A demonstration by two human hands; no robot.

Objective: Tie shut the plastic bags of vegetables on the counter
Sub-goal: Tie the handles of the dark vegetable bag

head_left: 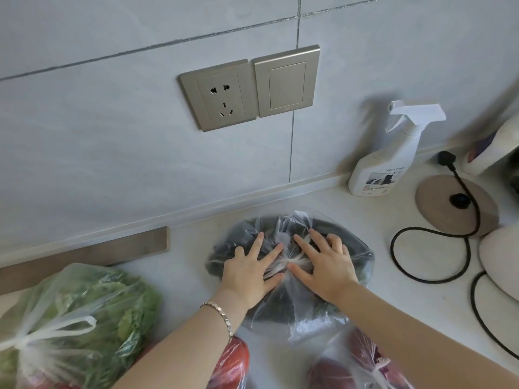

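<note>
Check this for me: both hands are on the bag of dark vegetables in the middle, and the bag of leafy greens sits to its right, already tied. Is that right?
Not quite. In the head view the greens bag sits to the left of the dark bag, not the right. The rest holds: its handles are knotted, and the left hand and right hand both rest on the dark bag.

The only lettering shows on the white plastic spray bottle [389, 155] standing on the bench against the wall. A short line of dark capitals runs across the top of its label; the letters look like "INGYINME", but they are blurred and uncertain. Smaller lines of print lower on the same label are too small to read.
</note>
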